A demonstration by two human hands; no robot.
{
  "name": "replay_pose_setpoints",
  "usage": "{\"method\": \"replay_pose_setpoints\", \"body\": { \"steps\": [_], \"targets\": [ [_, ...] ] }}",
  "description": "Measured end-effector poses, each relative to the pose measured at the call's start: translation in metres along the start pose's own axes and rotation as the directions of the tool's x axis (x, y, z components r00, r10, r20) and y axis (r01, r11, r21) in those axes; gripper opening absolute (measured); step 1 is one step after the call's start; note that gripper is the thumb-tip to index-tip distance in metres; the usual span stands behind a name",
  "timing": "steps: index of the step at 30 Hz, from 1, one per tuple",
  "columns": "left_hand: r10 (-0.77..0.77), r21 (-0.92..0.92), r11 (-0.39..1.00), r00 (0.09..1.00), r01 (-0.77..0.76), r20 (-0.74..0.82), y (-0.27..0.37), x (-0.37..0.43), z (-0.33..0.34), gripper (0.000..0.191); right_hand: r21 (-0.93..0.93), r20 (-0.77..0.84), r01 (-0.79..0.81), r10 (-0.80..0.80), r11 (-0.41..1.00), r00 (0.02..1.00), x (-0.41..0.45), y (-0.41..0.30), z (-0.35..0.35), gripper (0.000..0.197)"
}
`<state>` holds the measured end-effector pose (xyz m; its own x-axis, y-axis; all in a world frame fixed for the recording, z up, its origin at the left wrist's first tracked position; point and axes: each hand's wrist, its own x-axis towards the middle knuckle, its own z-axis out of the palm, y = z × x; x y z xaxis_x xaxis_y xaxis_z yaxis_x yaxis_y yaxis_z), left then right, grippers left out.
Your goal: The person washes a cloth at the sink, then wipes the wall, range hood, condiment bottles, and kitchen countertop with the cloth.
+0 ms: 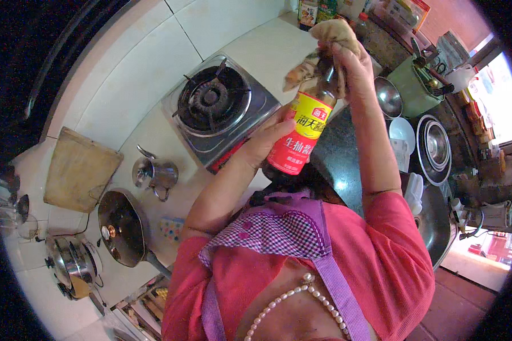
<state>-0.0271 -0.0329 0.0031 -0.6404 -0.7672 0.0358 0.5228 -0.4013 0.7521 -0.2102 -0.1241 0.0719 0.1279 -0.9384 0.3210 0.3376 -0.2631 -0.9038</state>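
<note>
A dark Haitian soy sauce bottle (306,128) with a red and yellow label is held tilted before my chest. My left hand (273,136) grips the label's lower half, thumb across its front. Around the bottle's neck and cap, my right hand (352,64) holds a tan cloth (333,34), and part of the cloth hangs beside the neck. The cap is hidden beneath the cloth. Left of the bottle is a gas stove (211,100) with a single black burner.
To the left are a metal pitcher (155,172), a frying pan (121,230), a wooden board (83,170) and a steel pot (70,260). Nested metal bowls (436,147), a utensil container (414,81) and a sink (435,217) lie at right. More bottles (308,15) stand at the back wall.
</note>
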Motion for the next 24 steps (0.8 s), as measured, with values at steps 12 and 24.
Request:
{"method": "replay_pose_setpoints", "body": {
  "steps": [12, 24],
  "targets": [
    [0.436, 0.113, 0.900, 0.859, -0.421, -0.269, 0.011, 0.030, -0.015, 0.055, -0.450, 0.368, 0.472, -0.324, 0.758, 0.871, -0.103, 0.044, 0.030, 0.058],
    [0.530, 0.157, 0.846, 0.836, -0.509, -0.142, 0.018, 0.016, 0.017, 0.075, 0.429, 0.035, -0.192, 0.197, 0.882, 0.980, -0.110, 0.063, 0.016, 0.070]
  ]
}}
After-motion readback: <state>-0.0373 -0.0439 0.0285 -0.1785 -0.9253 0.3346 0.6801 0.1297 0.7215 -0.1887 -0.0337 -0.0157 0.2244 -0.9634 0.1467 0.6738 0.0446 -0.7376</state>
